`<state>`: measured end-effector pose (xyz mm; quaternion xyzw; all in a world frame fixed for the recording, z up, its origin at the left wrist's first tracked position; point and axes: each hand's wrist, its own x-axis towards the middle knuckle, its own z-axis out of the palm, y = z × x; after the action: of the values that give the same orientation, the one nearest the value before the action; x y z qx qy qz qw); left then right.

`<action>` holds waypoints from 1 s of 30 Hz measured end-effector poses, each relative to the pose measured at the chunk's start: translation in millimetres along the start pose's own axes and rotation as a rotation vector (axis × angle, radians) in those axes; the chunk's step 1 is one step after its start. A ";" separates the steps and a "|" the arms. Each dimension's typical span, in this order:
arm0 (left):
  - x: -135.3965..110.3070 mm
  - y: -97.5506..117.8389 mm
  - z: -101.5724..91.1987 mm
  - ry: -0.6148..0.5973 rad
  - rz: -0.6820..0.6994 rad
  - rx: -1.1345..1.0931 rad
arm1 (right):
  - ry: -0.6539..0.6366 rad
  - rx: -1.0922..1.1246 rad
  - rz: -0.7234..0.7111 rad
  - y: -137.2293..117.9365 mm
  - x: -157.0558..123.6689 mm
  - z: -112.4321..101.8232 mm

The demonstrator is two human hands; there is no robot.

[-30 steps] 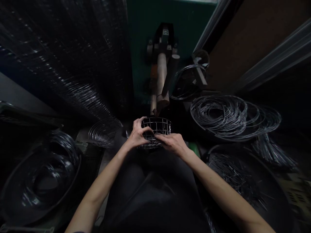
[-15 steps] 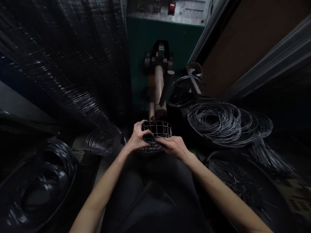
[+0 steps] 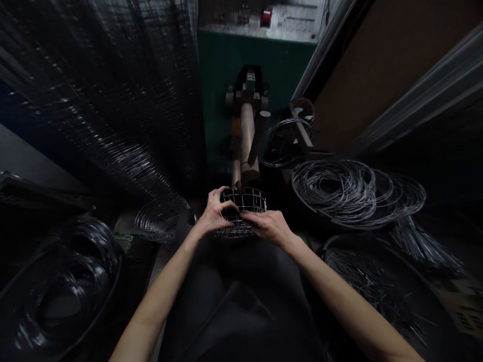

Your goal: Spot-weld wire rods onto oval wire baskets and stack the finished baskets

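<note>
Near the pale cylindrical metal arm (image 3: pixel 247 133), the left hand (image 3: pixel 214 213) has its fingers around a round silver wire-mesh basket (image 3: pixel 252 206); the right hand's (image 3: pixel 272 224) grip I cannot tell. Uneven holding might tilt it.

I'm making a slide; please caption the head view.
Left hand and right hand hold a round wire basket before a green machine, wire rings alongside.

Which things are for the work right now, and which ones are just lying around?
Seems in use:
- wire basket
- left hand, holding it
- right hand, fingers at it
- metal rod beyond it, probably

Looks like just lying around:
- wire rings at right
- loose wire pieces at lower right
- wire coils at lower left
</note>
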<state>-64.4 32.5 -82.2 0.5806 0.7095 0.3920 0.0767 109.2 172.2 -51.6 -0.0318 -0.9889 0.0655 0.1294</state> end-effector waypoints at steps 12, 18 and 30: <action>7.1 -13.4 3.1 0.021 0.017 -0.037 | -0.083 -0.013 0.076 3.9 7.1 3.3; 17.2 -16.7 1.2 0.075 -0.064 -0.181 | -0.118 0.032 0.155 3.4 13.7 -1.2; 42.0 -28.3 -3.7 0.109 -0.094 -0.142 | 0.232 0.222 0.356 6.8 18.7 15.8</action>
<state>-101.3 67.4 -83.4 0.5177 0.7093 0.4684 0.0973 87.4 178.5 -62.9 -0.1984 -0.9330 0.1915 0.2312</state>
